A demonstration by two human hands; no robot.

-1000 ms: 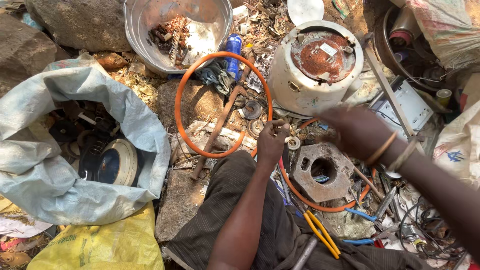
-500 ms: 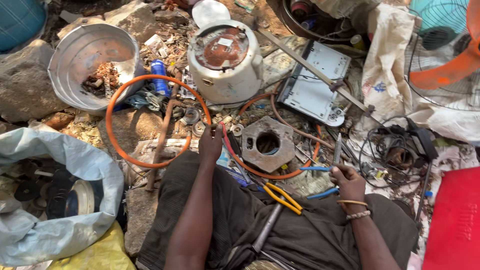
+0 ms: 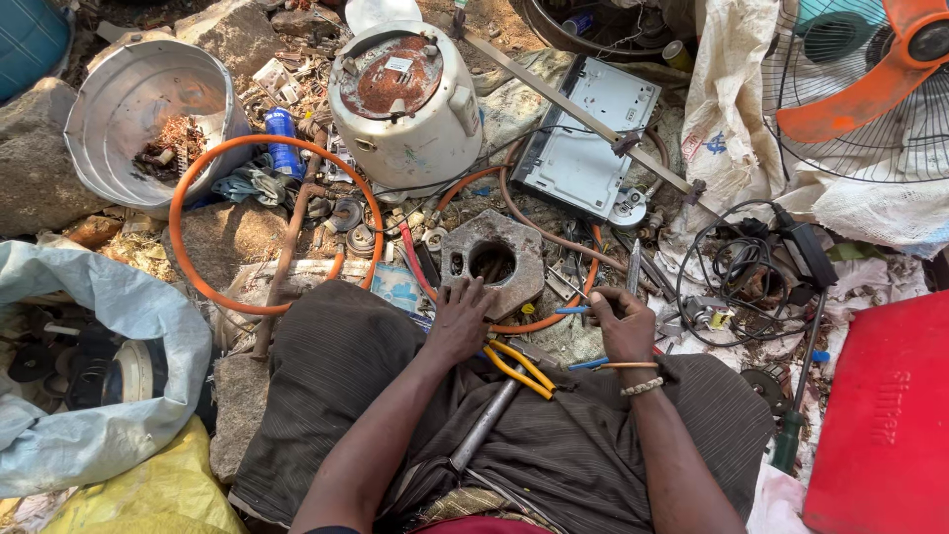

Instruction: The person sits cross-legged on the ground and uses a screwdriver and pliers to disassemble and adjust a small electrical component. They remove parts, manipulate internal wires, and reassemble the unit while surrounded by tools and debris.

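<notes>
I sit with a dark striped cloth over my lap. My left hand (image 3: pixel 460 321) rests with its fingers spread on the near edge of an octagonal grey metal block (image 3: pixel 514 237) that has a round hole. My right hand (image 3: pixel 623 328) is closed round a thin metal tool (image 3: pixel 633 269) whose flat shaft points up, just right of the block. Yellow-handled pliers (image 3: pixel 519 366) and a grey metal rod (image 3: pixel 484 420) lie on my lap between my arms.
An orange hose loop (image 3: pixel 198 158) lies at the left, with a dented metal bucket (image 3: pixel 109 99) behind it. A white cooker body (image 3: pixel 405 124), a grey metal panel (image 3: pixel 578 148), black cables (image 3: pixel 741 262), an orange fan (image 3: pixel 870 79), a red box (image 3: pixel 880 415) and a pale sack (image 3: pixel 99 316) surround me.
My right hand has come up from the scrap at the right to beside the block, holding the tool upright. My left hand slid from left of the block to its near edge.
</notes>
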